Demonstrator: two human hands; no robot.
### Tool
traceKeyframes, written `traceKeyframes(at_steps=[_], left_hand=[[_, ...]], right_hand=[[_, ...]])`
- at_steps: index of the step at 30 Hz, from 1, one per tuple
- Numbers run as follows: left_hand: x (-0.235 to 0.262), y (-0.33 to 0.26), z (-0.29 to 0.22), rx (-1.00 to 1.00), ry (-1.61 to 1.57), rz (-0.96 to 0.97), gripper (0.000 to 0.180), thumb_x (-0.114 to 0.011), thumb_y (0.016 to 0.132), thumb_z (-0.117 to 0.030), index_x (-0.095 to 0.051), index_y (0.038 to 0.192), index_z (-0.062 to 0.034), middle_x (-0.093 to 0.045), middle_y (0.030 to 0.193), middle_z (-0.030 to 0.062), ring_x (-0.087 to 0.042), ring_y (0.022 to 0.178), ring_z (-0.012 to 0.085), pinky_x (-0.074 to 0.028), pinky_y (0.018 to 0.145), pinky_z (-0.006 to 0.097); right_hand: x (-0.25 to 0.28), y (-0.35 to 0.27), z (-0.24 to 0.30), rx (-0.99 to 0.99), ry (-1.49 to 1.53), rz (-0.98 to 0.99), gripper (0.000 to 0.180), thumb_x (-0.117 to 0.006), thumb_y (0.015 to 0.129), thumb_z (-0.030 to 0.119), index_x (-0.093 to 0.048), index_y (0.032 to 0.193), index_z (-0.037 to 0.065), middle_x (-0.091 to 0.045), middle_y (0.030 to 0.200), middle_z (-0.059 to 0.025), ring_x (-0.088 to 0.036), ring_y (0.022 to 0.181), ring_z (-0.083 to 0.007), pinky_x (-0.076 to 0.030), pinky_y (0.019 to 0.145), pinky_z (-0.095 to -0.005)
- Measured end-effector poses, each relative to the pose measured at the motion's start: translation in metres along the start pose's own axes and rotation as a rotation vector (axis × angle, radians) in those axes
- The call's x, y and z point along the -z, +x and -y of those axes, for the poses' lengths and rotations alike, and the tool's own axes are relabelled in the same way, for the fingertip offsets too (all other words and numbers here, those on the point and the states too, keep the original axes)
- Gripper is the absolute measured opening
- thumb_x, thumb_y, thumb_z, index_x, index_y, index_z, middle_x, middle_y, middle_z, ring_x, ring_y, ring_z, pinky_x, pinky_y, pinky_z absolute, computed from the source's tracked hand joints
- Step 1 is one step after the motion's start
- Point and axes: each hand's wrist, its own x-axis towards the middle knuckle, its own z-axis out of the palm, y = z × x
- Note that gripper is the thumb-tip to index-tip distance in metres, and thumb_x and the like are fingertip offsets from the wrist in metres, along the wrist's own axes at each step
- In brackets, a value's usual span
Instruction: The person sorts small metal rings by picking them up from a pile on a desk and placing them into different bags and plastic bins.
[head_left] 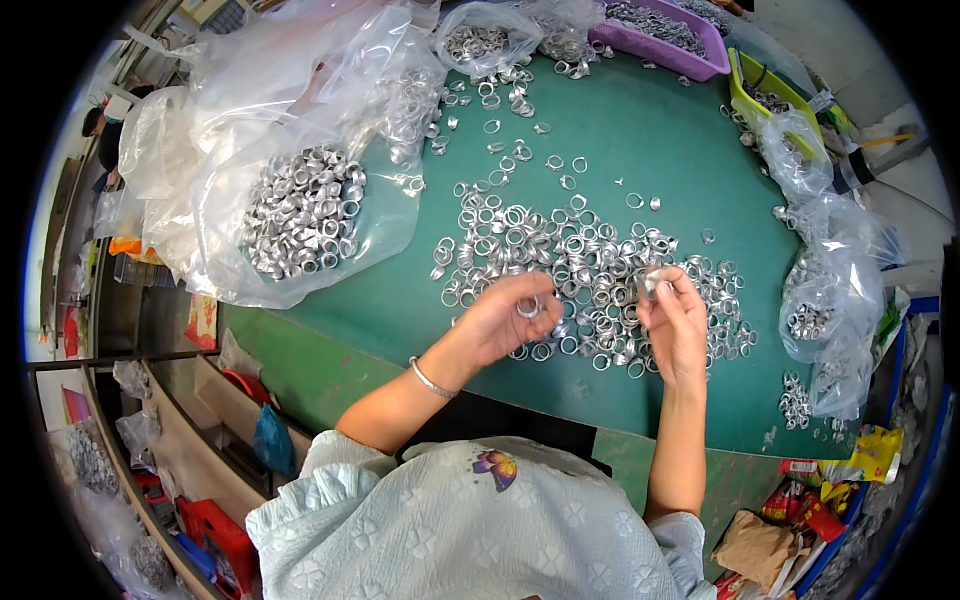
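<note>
Many silver metal rings (590, 262) lie in a loose pile on the green table, in front of me. Over the pile's near left part, my left hand (507, 318) is curled closed, with a silver ring (529, 307) in its fingers. A bracelet circles that wrist. My right hand (675, 318) pinches a shiny silver piece, apparently a ring (652, 283), between thumb and fingers above the pile's right side. The fingers partly cover it. The two hands are apart.
A clear plastic bag (392, 225) with a heap of rings lies at the left. A purple basket (712, 62) and a yellow-green basket (740, 90) of metal pieces stand at the back. More bags (850, 290) line the right edge, near a small ring cluster (795, 402).
</note>
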Motion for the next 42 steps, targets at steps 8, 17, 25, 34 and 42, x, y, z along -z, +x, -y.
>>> traceKeyframes(at_steps=[8, 17, 25, 34, 42], left_hand=[[-0.025, 0.012, 0.045, 0.241, -0.397, 0.162, 0.034, -0.036, 0.097, -0.027, -0.049, 0.116, -0.0019, -0.058, 0.108, 0.0119, -0.061, 0.095, 0.0225, -0.050, 0.087, 0.038], [-0.038, 0.025, 0.012, -0.227, 0.488, -0.107, 0.016, -0.063, 0.085, -0.015, -0.067, 0.092, -0.0017, -0.066, 0.083, 0.0080, -0.062, 0.068, 0.0161, -0.050, 0.057, 0.027], [-0.038, 0.066, -0.016, -0.572, 1.867, -0.237, 0.016, -0.070, 0.074, -0.021, -0.069, 0.081, -0.0064, -0.066, 0.076, 0.0119, -0.063, 0.068, 0.0308, -0.050, 0.061, 0.039], [-0.043, 0.073, -0.020, -0.548, 2.023, -0.228, 0.010, -0.066, 0.072, -0.019, -0.070, 0.074, -0.0099, -0.063, 0.063, 0.0120, -0.062, 0.061, 0.0318, -0.049, 0.056, 0.040], [-0.046, 0.076, -0.008, -0.577, 2.105, -0.232, 0.011, -0.066, 0.073, -0.020, -0.070, 0.074, -0.0104, -0.062, 0.061, 0.0127, -0.061, 0.059, 0.0319, -0.050, 0.057, 0.039]], right_hand=[[-0.038, -0.029, -0.002, 0.400, -1.102, 0.344, 0.017, -0.058, 0.082, 0.003, -0.057, 0.098, 0.003, -0.059, 0.097, -0.0084, -0.054, 0.090, -0.0183, -0.043, 0.076, -0.0293], [0.044, 0.047, 0.013, 0.433, -1.291, -0.092, 0.036, -0.061, 0.083, 0.017, -0.054, 0.114, 0.003, -0.055, 0.117, -0.0127, -0.048, 0.112, -0.0288, -0.034, 0.096, -0.0387], [0.047, 0.021, 0.028, 0.373, -1.491, 0.221, 0.038, -0.069, 0.074, 0.011, -0.055, 0.108, 0.003, -0.054, 0.114, -0.0108, -0.044, 0.116, -0.0323, -0.037, 0.095, -0.0416], [0.047, -0.035, 0.039, 0.215, -1.297, 0.238, 0.025, -0.068, 0.076, 0.011, -0.062, 0.099, 0.002, -0.062, 0.106, -0.0112, -0.052, 0.111, -0.0290, -0.038, 0.095, -0.0403], [0.072, 0.026, 0.026, 0.433, -1.552, -0.218, 0.010, -0.065, 0.077, 0.007, -0.063, 0.085, 0.002, -0.059, 0.091, -0.0091, -0.051, 0.087, -0.0289, -0.038, 0.080, -0.0379]])
